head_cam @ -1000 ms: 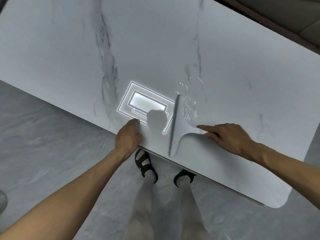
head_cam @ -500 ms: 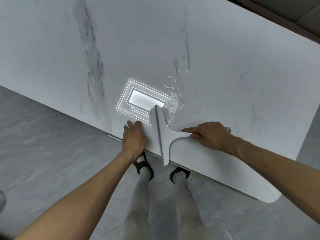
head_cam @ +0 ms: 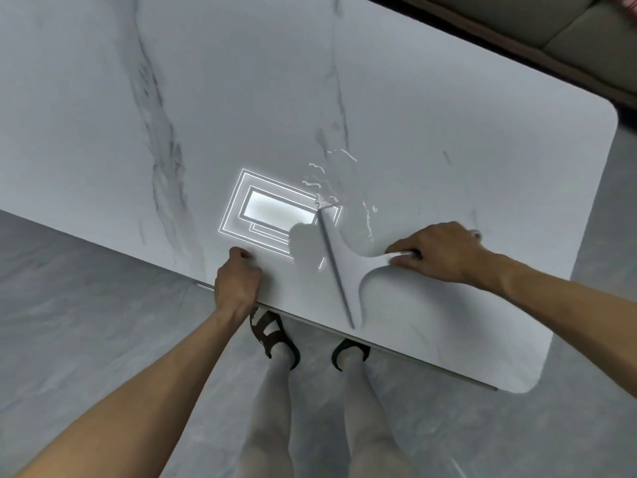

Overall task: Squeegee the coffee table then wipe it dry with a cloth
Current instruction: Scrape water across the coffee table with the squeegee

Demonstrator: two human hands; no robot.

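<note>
White marble with grey veins makes up the coffee table point(head_cam: 448, 98), glossy enough to mirror a ceiling light as a bright rectangle point(head_cam: 275, 208) near its near edge. At that near edge the left hand point(head_cam: 238, 284) rests with fingers curled loosely, pressed on the tabletop and pinching nothing. Just right of it the squeegee point(head_cam: 339, 267) lies with its long blade running from the near edge inward, toward the reflection; the blade appears to touch the surface. Beads and streaks of water point(head_cam: 320, 174) sit just beyond the blade's far tip and along its right side. Further right, the right hand point(head_cam: 444, 251) is wrapped round the squeegee's handle, fingers closed on it.

The squeegee looks light and rigid in the body, probably plastic, with a thin blade edge that likely flexes a little; the handle is the sensible place to hold it, as now. Wet, the polished top will be slippery, so the blade should glide easily but needs even pressure.

Counted: one table, one squeegee, two hands, two sandalled feet point(head_cam: 272, 334) below the near edge. No cloth is in view.
</note>
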